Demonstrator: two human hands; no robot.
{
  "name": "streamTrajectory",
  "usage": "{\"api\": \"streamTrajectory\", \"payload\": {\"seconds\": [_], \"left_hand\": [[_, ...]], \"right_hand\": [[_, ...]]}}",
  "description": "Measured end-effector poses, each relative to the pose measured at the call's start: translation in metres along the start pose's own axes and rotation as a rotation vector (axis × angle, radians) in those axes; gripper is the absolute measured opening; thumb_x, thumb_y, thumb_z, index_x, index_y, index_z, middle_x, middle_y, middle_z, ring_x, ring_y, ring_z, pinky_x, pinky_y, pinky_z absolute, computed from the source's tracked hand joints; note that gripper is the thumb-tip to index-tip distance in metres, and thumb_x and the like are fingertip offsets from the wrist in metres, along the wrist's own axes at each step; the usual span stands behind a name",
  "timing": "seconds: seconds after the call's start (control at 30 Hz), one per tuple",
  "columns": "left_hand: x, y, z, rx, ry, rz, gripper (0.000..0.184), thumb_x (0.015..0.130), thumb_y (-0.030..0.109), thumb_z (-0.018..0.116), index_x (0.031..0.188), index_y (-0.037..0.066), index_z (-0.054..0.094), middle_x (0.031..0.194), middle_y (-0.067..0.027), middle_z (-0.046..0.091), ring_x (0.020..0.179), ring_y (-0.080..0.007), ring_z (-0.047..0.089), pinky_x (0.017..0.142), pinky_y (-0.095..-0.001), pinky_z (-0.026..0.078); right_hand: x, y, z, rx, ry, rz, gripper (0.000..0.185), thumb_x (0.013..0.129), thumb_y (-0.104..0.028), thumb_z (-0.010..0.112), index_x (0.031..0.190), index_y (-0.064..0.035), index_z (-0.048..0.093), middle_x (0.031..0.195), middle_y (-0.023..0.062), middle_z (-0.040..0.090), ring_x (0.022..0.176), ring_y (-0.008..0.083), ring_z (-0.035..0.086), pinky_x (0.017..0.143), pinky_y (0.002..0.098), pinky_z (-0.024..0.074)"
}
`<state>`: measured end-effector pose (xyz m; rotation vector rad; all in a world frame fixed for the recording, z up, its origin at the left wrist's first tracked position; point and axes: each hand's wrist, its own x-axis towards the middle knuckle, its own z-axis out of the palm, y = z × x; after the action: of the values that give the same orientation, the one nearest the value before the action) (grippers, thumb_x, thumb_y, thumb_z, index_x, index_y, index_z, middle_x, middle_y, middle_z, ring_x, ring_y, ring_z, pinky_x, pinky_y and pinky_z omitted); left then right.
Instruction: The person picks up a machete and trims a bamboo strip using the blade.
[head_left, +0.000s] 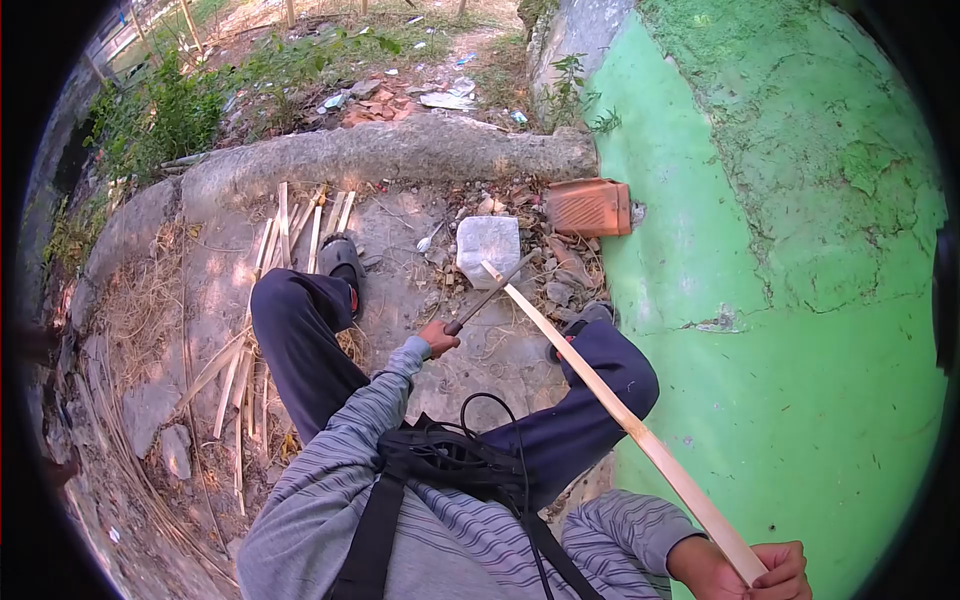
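Observation:
My left hand [440, 340] is closed around the handle of a long knife [488, 297], whose dark blade points up and to the right. The blade crosses the far end of a long pale bamboo strip [620, 408]; whether it touches the strip I cannot tell. At the lower right, my right hand [762, 574] grips the near end of this strip. The strip's far tip lies over a whitish stone block [490, 245] on the ground between my feet.
More bamboo strips [240, 380] lie on the ground to the left. An orange hollow brick [588, 207] sits against the green wall [780, 400] at right. A low concrete ledge [390, 150] runs across the far side, with rubble and plants beyond. Black cables [470, 450] hang at my chest.

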<state>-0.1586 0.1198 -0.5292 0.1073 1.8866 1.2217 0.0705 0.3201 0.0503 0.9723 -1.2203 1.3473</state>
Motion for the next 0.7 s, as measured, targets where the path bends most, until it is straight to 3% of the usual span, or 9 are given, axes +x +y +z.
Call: {"api": "streamTrajectory", "payload": {"seconds": [0.13, 0.2, 0.3, 0.4, 0.7], "left_hand": [[0.003, -0.005, 0.008, 0.137, 0.201, 0.049, 0.037, 0.075, 0.035, 0.069, 0.086, 0.000, 0.061, 0.059, -0.0117, 0.060, 0.051, -0.0251, 0.061, 0.050, -0.0392, 0.048], [0.005, -0.007, 0.015, 0.300, 0.410, 0.129, 0.043, 0.074, 0.042, 0.068, 0.086, 0.000, 0.066, 0.067, -0.0183, 0.066, 0.064, -0.0340, 0.066, 0.063, -0.0430, 0.052], [0.006, -0.004, 0.014, 0.268, 0.327, 0.067, 0.041, 0.073, 0.040, 0.069, 0.077, -0.001, 0.067, 0.072, -0.0215, 0.067, 0.070, -0.0389, 0.066, 0.069, -0.0452, 0.052], [0.005, -0.006, 0.016, 0.257, 0.410, 0.095, 0.037, 0.070, 0.037, 0.068, 0.072, -0.001, 0.066, 0.071, -0.0232, 0.065, 0.068, -0.0396, 0.065, 0.069, -0.0459, 0.052], [-0.002, 0.007, 0.014, 0.366, 0.388, 0.102, 0.033, 0.068, 0.031, 0.065, 0.075, -0.001, 0.067, 0.073, -0.0254, 0.065, 0.070, -0.0418, 0.065, 0.069, -0.0455, 0.053]], "right_hand": [[0.001, 0.000, -0.015, -0.045, 0.036, 0.014, 0.023, 0.098, -0.030, 0.035, 0.088, -0.0115, 0.044, 0.057, -0.0060, 0.031, 0.042, 0.0060, 0.033, 0.044, 0.0222, 0.0268], [0.002, 0.001, -0.015, -0.060, 0.034, 0.011, 0.021, 0.097, -0.029, 0.035, 0.089, -0.0114, 0.043, 0.057, -0.0060, 0.031, 0.042, 0.0059, 0.032, 0.044, 0.0224, 0.0276], [0.002, 0.003, -0.011, -0.037, 0.021, 0.008, 0.021, 0.097, -0.028, 0.035, 0.089, -0.0110, 0.043, 0.057, -0.0061, 0.031, 0.041, 0.0056, 0.031, 0.043, 0.0224, 0.0285], [0.002, 0.002, -0.015, -0.066, 0.048, 0.005, 0.020, 0.097, -0.027, 0.035, 0.089, -0.0107, 0.043, 0.056, -0.0064, 0.030, 0.041, 0.0053, 0.030, 0.043, 0.0222, 0.0286], [0.000, 0.002, -0.016, -0.063, 0.099, -0.025, 0.020, 0.097, -0.027, 0.035, 0.088, -0.0115, 0.043, 0.056, -0.0068, 0.028, 0.040, 0.0047, 0.029, 0.041, 0.0218, 0.0258]]}}
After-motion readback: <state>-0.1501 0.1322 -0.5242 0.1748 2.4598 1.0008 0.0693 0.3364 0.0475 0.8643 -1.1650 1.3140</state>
